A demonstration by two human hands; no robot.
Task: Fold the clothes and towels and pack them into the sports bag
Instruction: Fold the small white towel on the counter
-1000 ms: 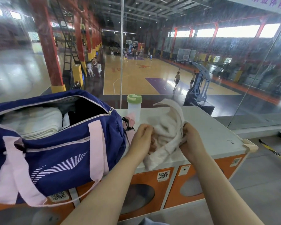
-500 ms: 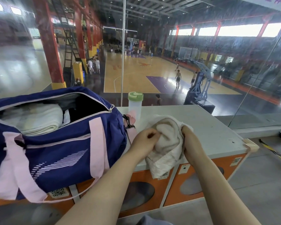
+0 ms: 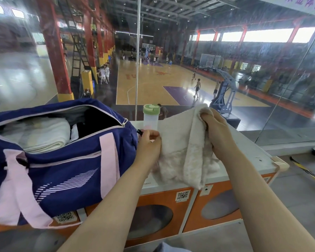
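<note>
Head view, left hand: The left hand (image 3: pixel 149 144) pinches one top corner of the cream towel (image 3: pixel 182 151). The thumb and fingers are pressed together on the cloth.
Head view, right hand: The right hand (image 3: pixel 216 131) grips the other top edge, held a bit higher. Its fingers curl tight around a bunched fold.
Head view, towel: It hangs spread between the two hands. The bottom part droops below the fingers and over the front edge of the white counter (image 3: pixel 251 153). It is not folded yet.
Head view, sports bag: The navy and pink sports bag (image 3: pixel 58 160) sits just to the left of the left fingers, unzipped. A folded white towel (image 3: pixel 38 133) already lies inside.
Head view, bottle: A clear bottle with a green lid (image 3: pixel 151 115) stands just behind the left fingers, very close to the cloth.
What could go wrong, bottle: I think a swing of the towel could knock the bottle over, because it is so near.
What could go wrong, slipping: The left pinch is small. If it lets go, the towel could slide off the counter to the floor.
What could go wrong, messy fold: The right side is bunched, so the fold may come out lumpy and fit badly in the bag.
</note>
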